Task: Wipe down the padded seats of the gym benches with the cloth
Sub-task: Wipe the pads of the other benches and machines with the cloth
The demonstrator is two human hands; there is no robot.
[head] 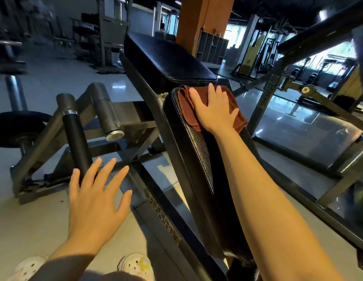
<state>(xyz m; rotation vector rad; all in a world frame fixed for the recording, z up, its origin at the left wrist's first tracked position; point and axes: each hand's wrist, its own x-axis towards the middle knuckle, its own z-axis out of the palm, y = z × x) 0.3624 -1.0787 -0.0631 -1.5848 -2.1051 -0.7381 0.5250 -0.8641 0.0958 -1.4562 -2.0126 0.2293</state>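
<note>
From the head view, the right hand [214,109] presses flat, fingers straight, on the folded rust-brown cloth [236,116] at the top of the black textured padded seat [199,142], mid-wipe, while the left hand [97,196] hovers spread and empty; the next stroke should probably run down the pad.

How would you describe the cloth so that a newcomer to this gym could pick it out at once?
Find the black bench running up the middle of the view, made of two padded sections. At the top end of the nearer pad, just below the farther pad, the right hand presses flat on the cloth. It is folded, soft and rust-brown, unlike everything around it.
</note>
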